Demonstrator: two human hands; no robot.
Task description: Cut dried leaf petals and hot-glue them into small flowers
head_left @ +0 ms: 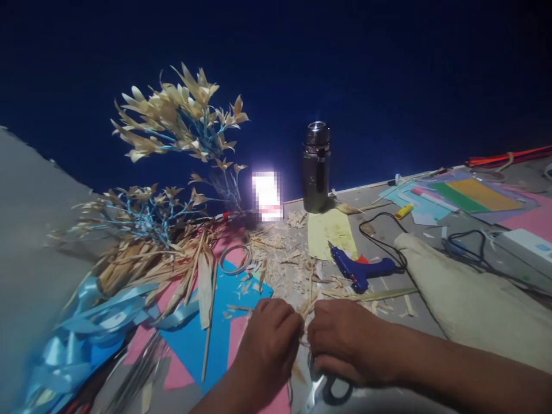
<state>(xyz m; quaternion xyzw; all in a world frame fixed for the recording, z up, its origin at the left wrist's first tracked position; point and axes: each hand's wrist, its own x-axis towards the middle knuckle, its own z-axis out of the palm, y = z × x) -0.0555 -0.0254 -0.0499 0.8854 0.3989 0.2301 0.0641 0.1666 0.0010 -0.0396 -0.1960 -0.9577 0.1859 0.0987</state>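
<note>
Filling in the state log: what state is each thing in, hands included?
Left hand: fingers curled; any held item hidden
Right hand: fingers curled; grip contents hidden
Scissors: partly covered; open or shut unclear
Glue gun: lying down; power unclear
Flask: upright, lid on
Blue ribbon: loose, in loops
Shavings: scattered
Pale flowers: petals spread
Bright object: glowing, details pixelated

A handicraft workspace
Craftwork is indicated by a glue gun (366,269), scissors (328,394), coloured paper (185,351), ribbon (114,313) and flower sprays (183,121), seen around pale scraps (280,263).
</note>
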